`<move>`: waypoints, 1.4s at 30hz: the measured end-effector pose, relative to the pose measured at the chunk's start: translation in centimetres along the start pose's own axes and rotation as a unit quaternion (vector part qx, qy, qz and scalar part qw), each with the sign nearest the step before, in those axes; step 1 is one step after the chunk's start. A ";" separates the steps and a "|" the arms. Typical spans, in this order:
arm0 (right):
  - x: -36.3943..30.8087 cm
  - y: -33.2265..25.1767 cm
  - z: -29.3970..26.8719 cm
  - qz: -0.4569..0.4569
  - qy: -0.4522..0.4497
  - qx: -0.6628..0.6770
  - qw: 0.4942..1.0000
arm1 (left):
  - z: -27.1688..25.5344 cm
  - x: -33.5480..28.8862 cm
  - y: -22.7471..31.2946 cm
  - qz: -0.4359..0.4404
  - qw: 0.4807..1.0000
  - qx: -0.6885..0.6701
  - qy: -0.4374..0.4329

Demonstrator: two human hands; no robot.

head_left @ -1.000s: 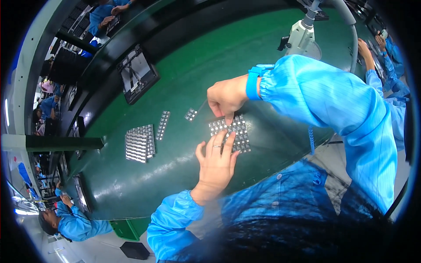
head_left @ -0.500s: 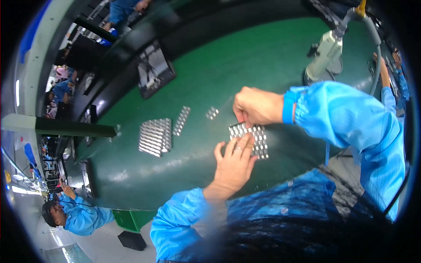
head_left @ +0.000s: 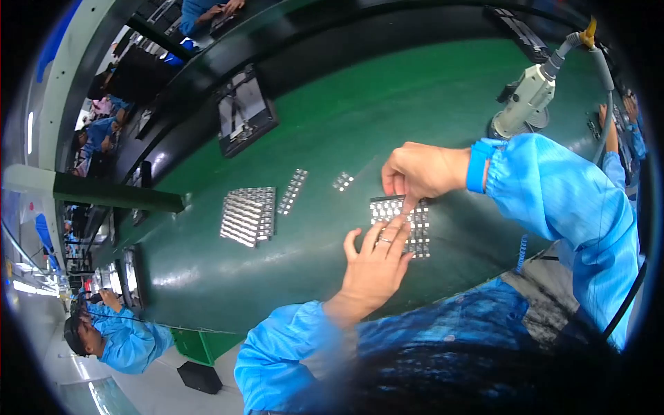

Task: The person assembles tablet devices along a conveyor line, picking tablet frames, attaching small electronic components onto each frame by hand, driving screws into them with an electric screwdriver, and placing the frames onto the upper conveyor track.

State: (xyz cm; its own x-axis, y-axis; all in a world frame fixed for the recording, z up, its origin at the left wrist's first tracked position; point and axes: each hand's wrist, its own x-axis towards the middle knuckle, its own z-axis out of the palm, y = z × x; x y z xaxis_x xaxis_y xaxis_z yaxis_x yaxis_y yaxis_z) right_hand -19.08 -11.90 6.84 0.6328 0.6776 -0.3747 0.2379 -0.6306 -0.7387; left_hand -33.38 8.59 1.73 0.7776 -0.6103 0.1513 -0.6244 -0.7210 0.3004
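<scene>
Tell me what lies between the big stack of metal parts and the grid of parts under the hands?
In the head view, a narrow strip of parts and a small cluster lie on the green table.

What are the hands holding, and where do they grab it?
Both hands, left hand and right hand, press a flat grid of small silvery metal parts on the green table; nothing looks lifted.

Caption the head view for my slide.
Both hands, left hand and right hand, work a grid of small metal parts on green table.
</scene>
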 end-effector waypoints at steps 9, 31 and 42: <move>-0.7 0.9 -0.3 0.016 -0.044 0.017 0.999 | 0.0 0.3 0.1 0.009 1.000 0.010 -0.001; -3.9 -1.8 -0.5 -0.061 0.303 0.051 0.950 | -3.1 -1.3 0.6 -0.020 0.999 -0.029 0.019; 2.2 0.2 4.9 -0.094 0.432 -0.002 0.897 | -5.3 -4.1 -3.9 -0.137 0.985 0.010 0.109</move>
State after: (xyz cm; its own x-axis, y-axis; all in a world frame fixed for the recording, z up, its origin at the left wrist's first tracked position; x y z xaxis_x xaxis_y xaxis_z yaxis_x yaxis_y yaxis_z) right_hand -21.24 -8.66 3.16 0.9154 0.2273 0.3323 0.4025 -0.5382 -0.7405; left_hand -33.70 15.67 4.92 0.9130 -0.3095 0.2659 -0.3892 -0.8562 0.3398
